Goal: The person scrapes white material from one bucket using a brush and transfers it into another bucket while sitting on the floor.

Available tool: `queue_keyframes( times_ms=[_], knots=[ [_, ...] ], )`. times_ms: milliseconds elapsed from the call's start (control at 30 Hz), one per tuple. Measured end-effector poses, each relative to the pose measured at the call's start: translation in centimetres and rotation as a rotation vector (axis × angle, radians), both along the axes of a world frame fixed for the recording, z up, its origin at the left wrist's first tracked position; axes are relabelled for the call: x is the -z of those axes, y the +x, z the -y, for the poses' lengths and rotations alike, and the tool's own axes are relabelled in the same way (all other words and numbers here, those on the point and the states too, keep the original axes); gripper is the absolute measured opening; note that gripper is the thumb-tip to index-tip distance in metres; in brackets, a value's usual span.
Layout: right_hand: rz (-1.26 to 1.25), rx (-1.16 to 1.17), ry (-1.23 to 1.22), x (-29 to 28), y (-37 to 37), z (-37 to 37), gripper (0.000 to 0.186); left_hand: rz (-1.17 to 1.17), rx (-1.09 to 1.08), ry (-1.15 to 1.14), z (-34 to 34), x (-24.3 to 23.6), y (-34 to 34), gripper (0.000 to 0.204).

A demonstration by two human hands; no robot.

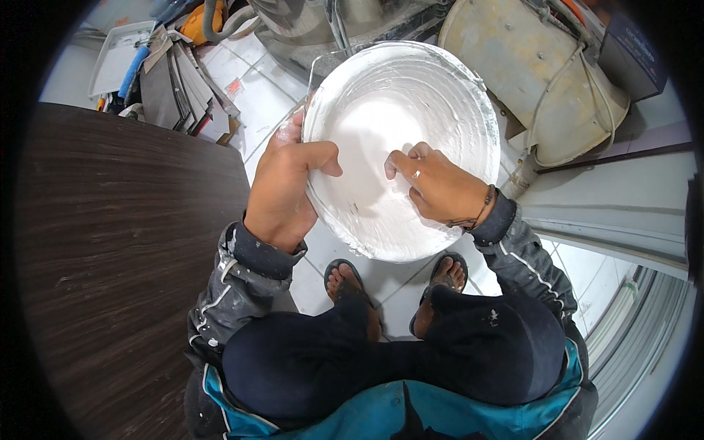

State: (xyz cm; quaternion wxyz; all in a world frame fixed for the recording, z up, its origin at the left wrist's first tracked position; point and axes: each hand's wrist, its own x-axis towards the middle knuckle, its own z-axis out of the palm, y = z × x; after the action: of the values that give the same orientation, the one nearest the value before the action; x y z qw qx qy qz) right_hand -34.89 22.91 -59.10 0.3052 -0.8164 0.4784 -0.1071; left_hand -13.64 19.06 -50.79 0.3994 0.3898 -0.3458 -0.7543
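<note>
One white-smeared bucket (449,99), its left rim grasped by the left hand (282,180), shows against the tiled floor (265,103) beyond one dark wooden panel's (132,249) right edge — two sandalled feet (345,282) nearby — while the right hand (446,187) curls over the opening, its hold impossible to tell.

Ridged paste (449,99) coats the bucket (494,147); the panel (132,242) looks wood-grained.

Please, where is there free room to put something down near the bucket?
The dark wood-grain surface left of the left hand looks bare. Tiled floor shows bare between the feet. Crowded: upper left, around the stacked boards and blue roller; upper right, around the yellowish panel.
</note>
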Motion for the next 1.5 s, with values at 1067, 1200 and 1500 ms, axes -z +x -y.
queue_keyframes(
  times_ms=[1067,1200,1500],
  knots=[
    [-0.231,-0.050,-0.525,-2.1,-1.2,-0.5,0.066,0.011,-0.080,0.013,0.0,0.3,1.6,0.072],
    [-0.353,-0.018,-0.623,-1.7,-1.9,-0.2,0.066,0.031,-0.091,0.004,0.1,0.3,1.5,0.071],
    [-0.250,-0.123,-0.652,-4.6,-1.5,1.6,0.056,0.110,-0.106,-0.069,0.2,0.8,3.0,0.075]
  ],
)
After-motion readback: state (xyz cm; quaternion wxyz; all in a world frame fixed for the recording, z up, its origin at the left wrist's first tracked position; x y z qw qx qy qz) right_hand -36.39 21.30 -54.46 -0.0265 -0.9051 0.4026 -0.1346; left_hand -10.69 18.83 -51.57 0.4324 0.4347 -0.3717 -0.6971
